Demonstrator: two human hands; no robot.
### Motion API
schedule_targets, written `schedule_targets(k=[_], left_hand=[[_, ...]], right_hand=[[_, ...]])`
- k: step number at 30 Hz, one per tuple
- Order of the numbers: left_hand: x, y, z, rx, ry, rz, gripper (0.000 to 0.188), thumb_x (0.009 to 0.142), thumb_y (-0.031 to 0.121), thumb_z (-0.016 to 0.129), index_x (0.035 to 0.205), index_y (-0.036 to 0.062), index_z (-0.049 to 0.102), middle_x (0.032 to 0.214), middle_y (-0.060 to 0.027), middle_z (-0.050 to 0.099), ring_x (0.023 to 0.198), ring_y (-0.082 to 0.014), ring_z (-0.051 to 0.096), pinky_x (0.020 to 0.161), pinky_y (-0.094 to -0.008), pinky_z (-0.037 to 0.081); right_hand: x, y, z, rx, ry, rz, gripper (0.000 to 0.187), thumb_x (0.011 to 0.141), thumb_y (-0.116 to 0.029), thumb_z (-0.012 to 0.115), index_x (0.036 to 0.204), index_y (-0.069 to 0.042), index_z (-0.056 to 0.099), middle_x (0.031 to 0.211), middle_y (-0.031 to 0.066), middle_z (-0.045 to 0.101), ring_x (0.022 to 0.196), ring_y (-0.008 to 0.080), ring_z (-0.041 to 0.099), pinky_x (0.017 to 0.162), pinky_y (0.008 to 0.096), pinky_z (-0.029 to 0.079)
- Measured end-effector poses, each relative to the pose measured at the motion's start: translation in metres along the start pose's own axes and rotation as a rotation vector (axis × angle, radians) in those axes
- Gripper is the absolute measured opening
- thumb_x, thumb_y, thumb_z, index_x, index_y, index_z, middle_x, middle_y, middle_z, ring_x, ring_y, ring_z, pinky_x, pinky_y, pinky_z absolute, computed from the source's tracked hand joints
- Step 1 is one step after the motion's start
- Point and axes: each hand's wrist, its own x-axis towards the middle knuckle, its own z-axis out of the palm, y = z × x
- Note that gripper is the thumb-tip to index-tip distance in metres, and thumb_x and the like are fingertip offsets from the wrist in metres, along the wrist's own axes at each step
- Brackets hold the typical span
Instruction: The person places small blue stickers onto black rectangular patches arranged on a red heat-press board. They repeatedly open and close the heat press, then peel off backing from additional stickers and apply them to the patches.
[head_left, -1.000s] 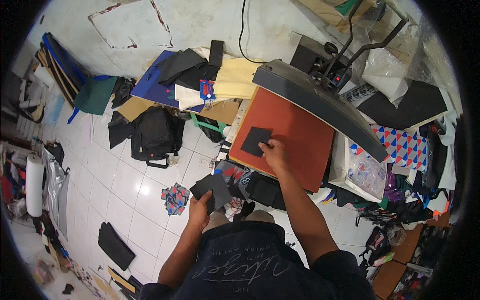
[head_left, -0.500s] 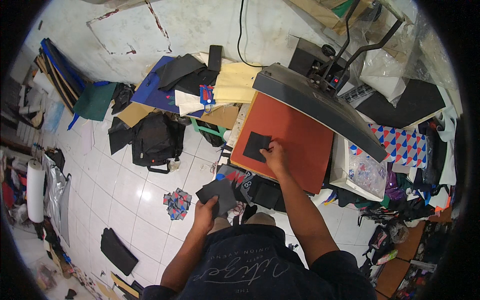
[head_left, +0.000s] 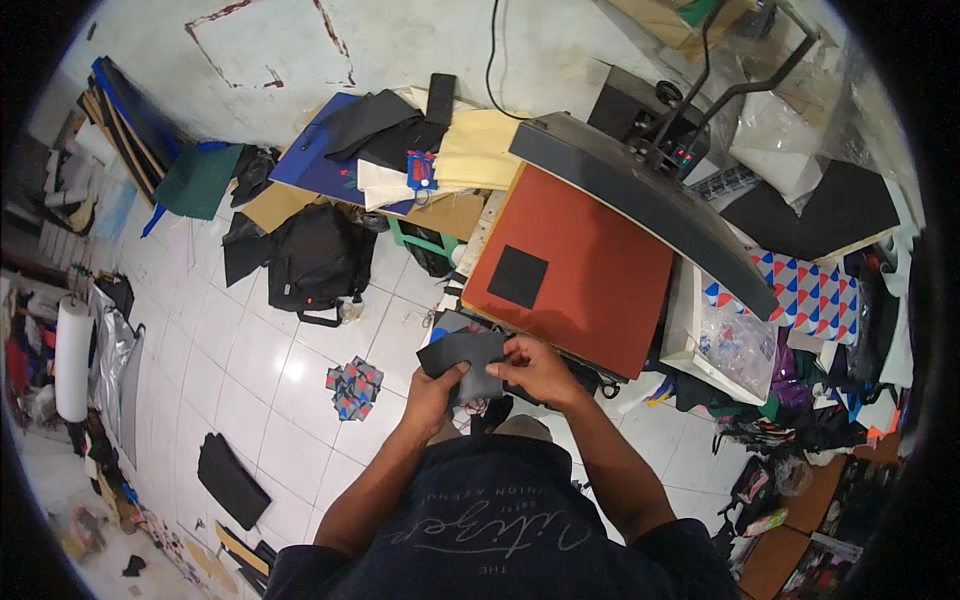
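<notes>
In front of my body, both hands grip black fabric pieces (head_left: 462, 352) that look like a small stack. My left hand (head_left: 432, 395) is closed on their left side, thumb on top. At their right edge my right hand (head_left: 535, 370) pinches with thumb and fingers. A single black square (head_left: 518, 276) lies flat near the left corner of the red-orange pad (head_left: 600, 270) of a heat press. The press's dark upper plate (head_left: 640, 210) is raised and tilted over the pad's far side. Below my hands, patterned grey fabric is partly hidden.
A pile of grey, red and blue patterned pieces (head_left: 354, 388) sits on the tiled floor, left of my hands. A black backpack (head_left: 318, 258) stands beyond it. Right of the press is a white box (head_left: 722, 345) with clear plastic. A phone (head_left: 441, 98) rests on the fabrics at the back.
My right hand has left the black square on the pad and come back to the pieces in my left hand. My left hand has shifted slightly right, and the view has moved a little.
</notes>
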Motion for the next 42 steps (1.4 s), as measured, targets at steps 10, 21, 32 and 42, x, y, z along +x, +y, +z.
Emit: schedule_targets(k=[10,21,32,42], left_hand=[[0.004,-0.04,-0.006,-0.015,0.014,-0.029,0.03,0.088,0.013,0.061,0.114,-0.0002,0.055,0.103,-0.01,0.063,0.088,-0.0221,0.063,0.075,-0.0351,0.054],[-0.014,-0.038,-0.007,0.06,0.047,-0.04,0.023,0.088,0.009,0.06,0.109,-0.0006,0.058,0.098,-0.0105,0.065,0.083,-0.0215,0.066,0.074,-0.0332,0.054],[-0.006,-0.055,-0.018,0.119,0.048,-0.011,0.021,0.088,0.009,0.061,0.106,-0.0014,0.06,0.096,-0.0098,0.066,0.081,-0.0201,0.065,0.072,-0.0331,0.054],[0.068,0.0,0.023,0.835,-0.451,0.124,0.063,0.082,0.008,0.062,0.139,0.0026,0.037,0.123,-0.0139,0.057,0.111,-0.0232,0.056,0.095,-0.0333,0.043]], right_hand=[[-0.027,-0.002,-0.073,0.05,0.498,-0.124,0.03,0.091,-0.029,0.061,0.108,-0.004,0.066,0.086,0.0047,0.063,0.074,0.0132,0.056,0.067,0.0295,0.046],[0.012,0.048,-0.109,-0.569,0.645,-0.078,0.031,0.089,-0.015,0.056,0.117,-0.003,0.06,0.113,0.0184,0.063,0.099,0.0349,0.062,0.085,0.0421,0.049],[0.023,0.062,-0.114,-0.572,0.66,-0.193,0.032,0.082,-0.009,0.062,0.113,-0.002,0.063,0.099,0.0229,0.065,0.082,0.034,0.065,0.077,0.0416,0.052],[0.017,0.05,-0.107,-0.677,0.636,-0.117,0.034,0.084,-0.009,0.059,0.118,-0.003,0.06,0.118,0.0237,0.057,0.099,0.0368,0.061,0.087,0.0425,0.05]])
